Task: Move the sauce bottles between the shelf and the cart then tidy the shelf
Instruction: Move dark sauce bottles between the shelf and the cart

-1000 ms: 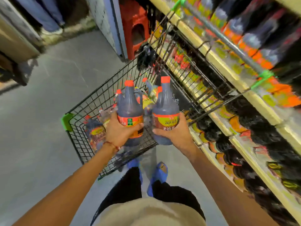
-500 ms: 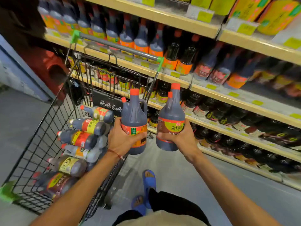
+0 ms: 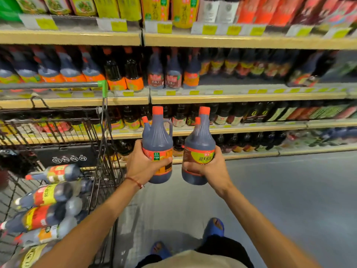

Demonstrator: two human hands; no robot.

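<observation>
My left hand (image 3: 144,164) grips a dark sauce jug with an orange cap and a handle (image 3: 157,138), held upright with a small bottle attached to it. My right hand (image 3: 210,167) grips a second dark jug with a yellow label (image 3: 200,146), also upright with a small bottle attached. Both jugs hang in the air in front of the shelf (image 3: 231,97), right of the cart (image 3: 96,144). Several sauce bottles (image 3: 52,194) lie on their sides in the cart.
Rows of dark sauce bottles (image 3: 164,74) fill the shelves ahead, with yellow price tags on the edges. A gap shows on the middle shelf at the right (image 3: 241,79). The cart's grey handle bar (image 3: 52,85) runs at the left. Grey floor (image 3: 289,190) spreads to the right.
My view has swung right from the cart to face the shelf. Both hands carried their jugs out over the aisle floor, closer to the shelves.
</observation>
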